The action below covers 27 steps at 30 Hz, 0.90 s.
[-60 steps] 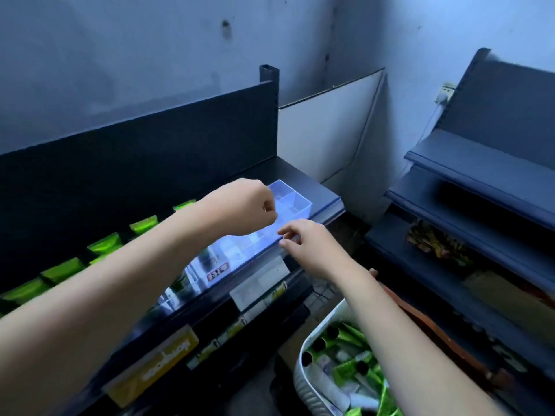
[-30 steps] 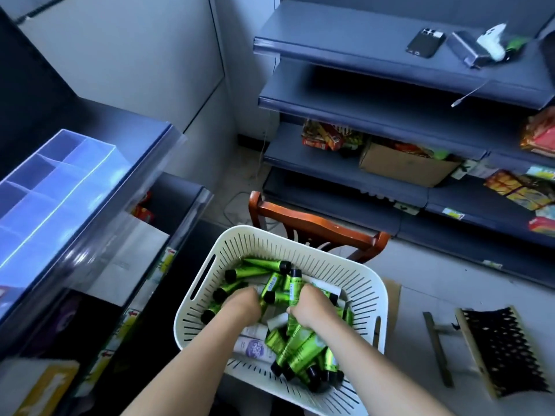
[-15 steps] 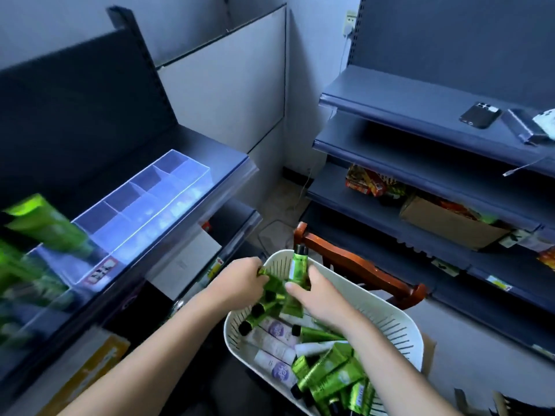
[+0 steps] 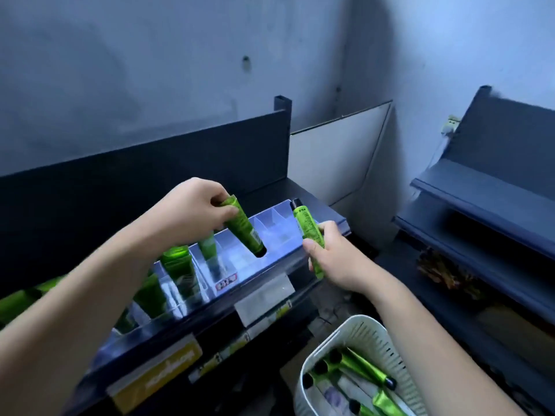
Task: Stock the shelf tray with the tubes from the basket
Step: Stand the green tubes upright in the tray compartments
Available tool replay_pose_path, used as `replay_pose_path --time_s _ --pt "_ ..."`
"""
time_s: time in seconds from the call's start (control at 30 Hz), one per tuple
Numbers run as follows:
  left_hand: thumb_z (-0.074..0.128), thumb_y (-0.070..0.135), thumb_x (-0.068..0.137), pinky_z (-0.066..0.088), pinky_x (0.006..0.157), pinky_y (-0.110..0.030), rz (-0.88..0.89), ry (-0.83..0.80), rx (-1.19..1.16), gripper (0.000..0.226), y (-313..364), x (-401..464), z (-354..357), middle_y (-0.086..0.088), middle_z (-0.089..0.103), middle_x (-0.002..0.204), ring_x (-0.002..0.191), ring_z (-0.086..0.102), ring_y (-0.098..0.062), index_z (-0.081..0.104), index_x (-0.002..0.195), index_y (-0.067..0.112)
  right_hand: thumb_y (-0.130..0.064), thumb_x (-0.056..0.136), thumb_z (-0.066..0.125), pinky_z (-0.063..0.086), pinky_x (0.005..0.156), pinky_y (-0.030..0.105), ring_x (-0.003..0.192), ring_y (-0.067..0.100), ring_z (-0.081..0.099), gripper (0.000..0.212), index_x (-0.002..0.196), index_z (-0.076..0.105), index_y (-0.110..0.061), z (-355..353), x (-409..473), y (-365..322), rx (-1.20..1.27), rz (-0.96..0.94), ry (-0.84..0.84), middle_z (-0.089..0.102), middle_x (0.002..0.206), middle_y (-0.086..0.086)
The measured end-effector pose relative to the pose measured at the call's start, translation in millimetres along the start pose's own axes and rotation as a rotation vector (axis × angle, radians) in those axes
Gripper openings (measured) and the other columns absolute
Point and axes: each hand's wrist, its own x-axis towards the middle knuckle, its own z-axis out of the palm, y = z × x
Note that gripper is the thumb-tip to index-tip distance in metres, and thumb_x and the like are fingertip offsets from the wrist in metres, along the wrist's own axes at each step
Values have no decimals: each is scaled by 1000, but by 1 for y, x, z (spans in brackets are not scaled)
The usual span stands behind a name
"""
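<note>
My left hand [image 4: 192, 210] grips green tubes by their flat ends over the clear divided shelf tray [image 4: 280, 235]; one green tube [image 4: 244, 229] slants cap-down into a compartment, and another hangs below the hand. My right hand [image 4: 333, 253] holds a second green tube [image 4: 306, 225] upright, black cap up, just in front of the tray's right end. Several green tubes [image 4: 177, 265] stand in the tray's left compartments. The white slatted basket [image 4: 365, 331] sits lower right with green and white tubes inside.
The tray rests on a dark shelf [image 4: 315, 199] with a dark back panel [image 4: 150, 169]. Price labels [image 4: 264, 295] hang along the shelf front. Another dark shelving unit [image 4: 480, 205] stands at right, with a narrow floor gap between.
Both hands lifted out of the basket with tubes and rose to the tray. The view swung from the basket up to the shelf.
</note>
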Motion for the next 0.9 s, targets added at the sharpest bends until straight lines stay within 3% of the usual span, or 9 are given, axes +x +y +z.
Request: replay_pose_path --time_s 0.07,0.17,0.33,0.43,0.5,0.63,0.7,0.8,0.9 --pt "70 27 88 40 40 -19 -39 -10 -19 12 -15 6 -10 1 74 67 45 53 -10 73 79 20 -30 101 48 50 59 34 62 17 59 17 113 37 -27 4 12 -22 -23 54 -60 74 86 5" --pt "69 28 84 42 47 -20 -70 -8 23 13 -37 15 -13 1 74 66 51 58 -12 73 75 19 -35 91 50 53 63 40 62 17 62 17 105 40 -35 14 27 -42 -204 53 -180 76 85 -1" --pt "68 24 81 57 57 -32 -121 -108 94 13 -61 26 -4 -7 74 68 61 69 -26 74 74 15 -41 99 57 49 66 33 69 11 61 12 98 51 -31 28 41 -65 -438 -44 -250 76 88 -20" --pt "67 21 77 50 54 -30 -126 -142 171 16 -74 28 8 -15 73 74 56 57 -23 69 74 6 -41 99 64 46 59 27 65 9 59 18 96 56 -27 39 52 -71 -495 -77 -218 76 89 -15" --pt "71 22 75 52 55 -33 -123 -149 201 17 -80 29 14 -14 73 76 60 59 -23 69 75 5 -40 98 68 44 57 26 65 5 58 20 92 58 -24 47 61 -72 -497 -110 -188 76 89 -12" --pt "77 25 75 56 62 -35 -102 -164 256 14 -83 31 19 -5 71 74 75 69 -25 69 73 14 -36 92 71 53 68 35 76 6 62 9 86 67 -32 64 76 -75 -473 -178 -139 72 88 -12" --pt "78 27 76 55 63 -32 -98 -162 266 15 -84 32 22 0 69 74 75 68 -22 67 70 20 -34 94 66 54 70 34 79 5 61 6 90 70 -35 75 82 -76 -506 -189 -184 71 91 -14" --pt "78 28 78 58 65 -34 -95 -144 306 11 -87 33 25 -1 70 75 75 68 -25 72 74 19 -35 97 62 59 80 44 88 13 66 8 97 70 -36 91 89 -76 -567 -206 -246 71 92 -16" --pt "73 24 82 58 65 -34 -70 -136 341 7 -88 32 28 -3 69 77 75 67 -28 74 79 18 -29 98 64 58 80 44 86 11 64 7 99 70 -31 101 93 -78 -563 -244 -234 69 89 -18"
